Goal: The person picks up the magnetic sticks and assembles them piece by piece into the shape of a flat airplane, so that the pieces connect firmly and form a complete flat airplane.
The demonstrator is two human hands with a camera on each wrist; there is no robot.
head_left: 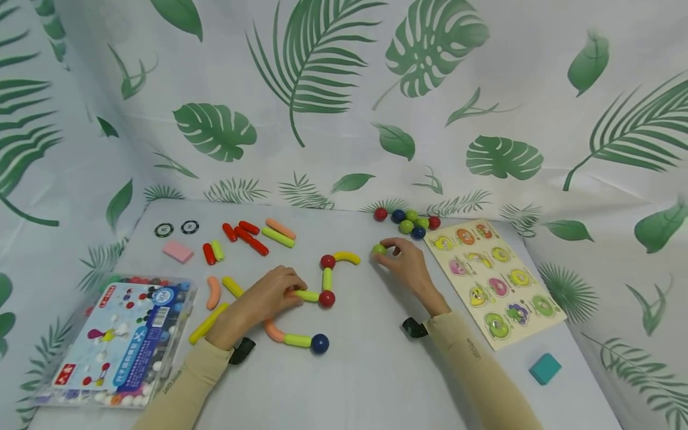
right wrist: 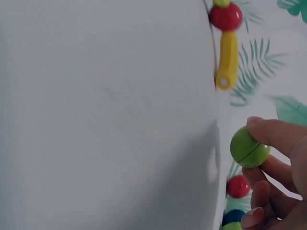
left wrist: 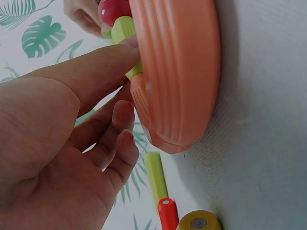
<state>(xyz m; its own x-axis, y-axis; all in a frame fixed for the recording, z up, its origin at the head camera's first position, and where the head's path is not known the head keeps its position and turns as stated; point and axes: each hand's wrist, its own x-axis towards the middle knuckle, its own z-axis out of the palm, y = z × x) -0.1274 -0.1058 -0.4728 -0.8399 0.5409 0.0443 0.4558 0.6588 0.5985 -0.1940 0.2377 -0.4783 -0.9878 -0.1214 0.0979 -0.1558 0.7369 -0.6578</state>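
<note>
My left hand point(head_left: 262, 297) pinches a light green rod point(left wrist: 123, 32) of a joined chain, close to where it meets an orange piece. That rod runs to a red ball point(head_left: 326, 299); another green rod point(head_left: 327, 279) leads to a second red ball point(head_left: 328, 261) and a curved yellow rod point(head_left: 347, 257). Nearer me, a curved orange rod point(head_left: 275, 331) continues into a green rod point(head_left: 297, 340) and a dark blue ball point(head_left: 319, 343). The left hand hides part of the chain. My right hand point(head_left: 409, 270) pinches a green ball point(right wrist: 249, 147) between thumb and fingertips, right of the yellow rod.
Loose balls point(head_left: 407, 227) cluster at the back, beside a fruit picture board point(head_left: 467, 280). Red rods point(head_left: 251, 242), a pink block point(head_left: 178, 251) and two black discs point(head_left: 190, 227) lie left. A clear parts case point(head_left: 180, 322) stands front left; a teal block point(head_left: 545, 369) sits right.
</note>
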